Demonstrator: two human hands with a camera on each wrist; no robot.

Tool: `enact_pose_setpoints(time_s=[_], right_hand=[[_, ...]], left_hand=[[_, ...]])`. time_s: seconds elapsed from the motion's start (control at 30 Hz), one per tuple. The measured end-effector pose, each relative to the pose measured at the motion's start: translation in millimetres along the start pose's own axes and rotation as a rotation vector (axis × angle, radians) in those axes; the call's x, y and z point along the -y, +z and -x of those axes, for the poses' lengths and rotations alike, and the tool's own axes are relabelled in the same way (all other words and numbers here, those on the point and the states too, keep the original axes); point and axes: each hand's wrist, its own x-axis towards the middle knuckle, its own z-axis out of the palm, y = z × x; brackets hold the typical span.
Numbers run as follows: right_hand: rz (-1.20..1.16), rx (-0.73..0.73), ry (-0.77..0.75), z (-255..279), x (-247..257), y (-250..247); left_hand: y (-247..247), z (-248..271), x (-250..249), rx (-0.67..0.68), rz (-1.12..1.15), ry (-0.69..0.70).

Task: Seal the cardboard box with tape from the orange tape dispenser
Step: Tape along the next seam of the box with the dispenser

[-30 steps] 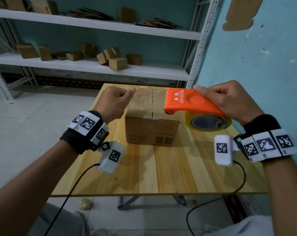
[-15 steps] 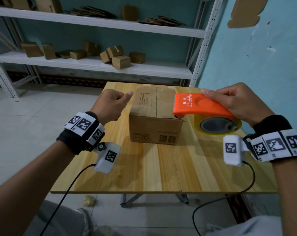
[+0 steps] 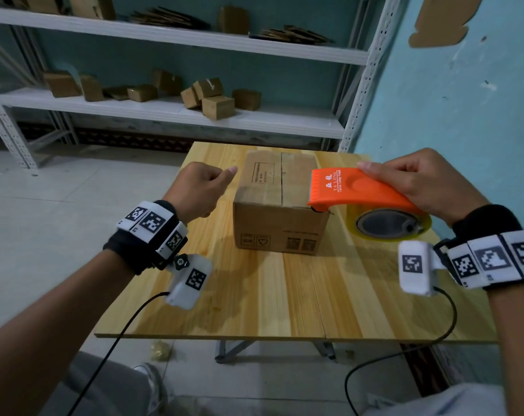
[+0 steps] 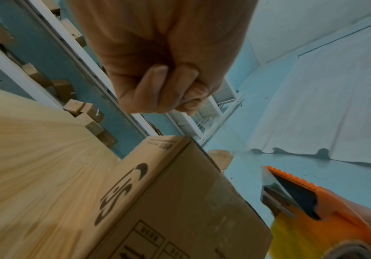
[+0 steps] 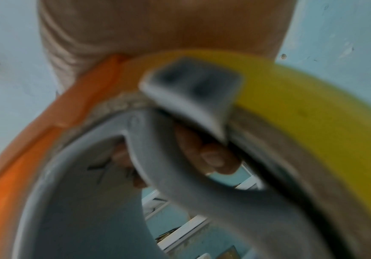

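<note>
Gripping from above, the right hand (image 3: 426, 181) curls its fingers round the orange tape dispenser (image 3: 359, 190), which hangs at about 3 o'clock from the cardboard box (image 3: 280, 205), its toothed front edge over the box's top right rim; whether it touches the cardboard cannot be told. White lettering on the orange cover reads "YA LONG", with a smaller line beneath too fine to read. A yellowish roll of tape (image 3: 393, 226) sits in the dispenser around a grey hub. That box stands closed near the middle of the wooden table (image 3: 284, 295), flaps meeting along a centre seam; a printed frame marks its top, and handling symbols and two code squares mark its near side. At 9 o'clock from the box, the left hand (image 3: 199, 187) hovers curled into a loose fist holding nothing, close to the box's top left edge. Behind the table, at 12 o'clock, white shelves (image 3: 164, 108) carry small cardboard boxes (image 3: 215, 100) and flattened cardboard.
</note>
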Motion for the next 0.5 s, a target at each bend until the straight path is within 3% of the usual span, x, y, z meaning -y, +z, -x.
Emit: enact_pose_setpoints(time_s=[0.17, 0.5], right_hand=[[0.003, 0.004, 0.007, -0.6, 2.1, -3.6], [0.014, 0.018, 0.052, -1.6, 2.7, -5.2]], left_hand=[[3.3, 1.0, -0.4, 0.022, -0.018, -0.043], [4.9, 2.1, -4.1, -0.014, -0.169, 0.022]])
